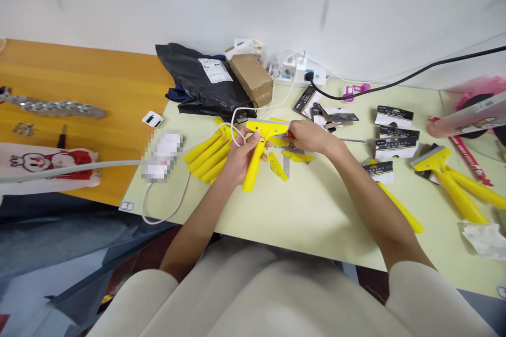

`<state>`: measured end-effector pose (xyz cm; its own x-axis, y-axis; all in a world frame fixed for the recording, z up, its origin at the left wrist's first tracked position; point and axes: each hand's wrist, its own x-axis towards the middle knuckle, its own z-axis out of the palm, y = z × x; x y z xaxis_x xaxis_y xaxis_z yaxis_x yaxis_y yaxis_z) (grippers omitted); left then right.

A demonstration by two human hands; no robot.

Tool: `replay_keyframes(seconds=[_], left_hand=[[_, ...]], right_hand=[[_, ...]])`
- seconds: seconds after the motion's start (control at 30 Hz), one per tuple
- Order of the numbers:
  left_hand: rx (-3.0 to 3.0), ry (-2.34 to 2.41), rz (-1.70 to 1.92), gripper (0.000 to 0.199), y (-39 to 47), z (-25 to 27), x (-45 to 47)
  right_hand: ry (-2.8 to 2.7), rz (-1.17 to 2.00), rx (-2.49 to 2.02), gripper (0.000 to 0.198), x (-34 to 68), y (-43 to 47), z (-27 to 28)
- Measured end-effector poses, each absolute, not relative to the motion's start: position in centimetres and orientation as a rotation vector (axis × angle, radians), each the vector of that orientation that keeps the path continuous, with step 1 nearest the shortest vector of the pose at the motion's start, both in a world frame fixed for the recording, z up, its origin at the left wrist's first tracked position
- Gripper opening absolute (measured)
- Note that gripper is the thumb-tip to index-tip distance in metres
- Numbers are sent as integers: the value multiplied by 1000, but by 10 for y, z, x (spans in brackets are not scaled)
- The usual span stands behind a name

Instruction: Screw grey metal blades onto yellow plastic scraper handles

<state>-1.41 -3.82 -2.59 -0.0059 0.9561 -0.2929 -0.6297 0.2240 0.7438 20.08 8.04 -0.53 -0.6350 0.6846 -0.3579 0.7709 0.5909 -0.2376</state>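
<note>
In my left hand [239, 158] is a yellow scraper [253, 168], its fingers closed around the handle near the wide head. My right hand [306, 135] is closed at the right end of that head. Red shows between its fingers, and a thin metal shaft sticks out beyond the wrist, in line with it, like a red-handled screwdriver [353, 140]; most of it is hidden. Beneath and beside the hands lie loose yellow blade covers [278, 167] and grey metal blades [286, 164]. Several yellow scraper handles [207, 155] lie side by side left of my left hand.
Behind are a black parcel bag [197, 79], a cardboard box [253, 78] and a power strip [302, 69]. A white cable [237, 116] loops over the work. Right are black-and-white packaging cards [395, 145], more yellow scrapers [446, 174] and a crumpled tissue [484, 239].
</note>
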Motion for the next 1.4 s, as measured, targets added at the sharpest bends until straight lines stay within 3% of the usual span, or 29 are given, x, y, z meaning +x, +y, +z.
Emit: replay_keyframes(seconds=[0.27,0.47,0.73,1.4], left_hand=[[540,927,1258,55,-42,-35,-6],[583,916,1174,58,-48,-37,6],[637,882,1113,59,-54,-39,12],[632,839,1099,60,-55,-39,13]], right_hand=[[2771,-518,1422,18,236,75,49],[3181,-742,1339,15,240,45,88],[3116,-888,1050,23,206,33,67],[3015,-976,1058,17,205,36,61]])
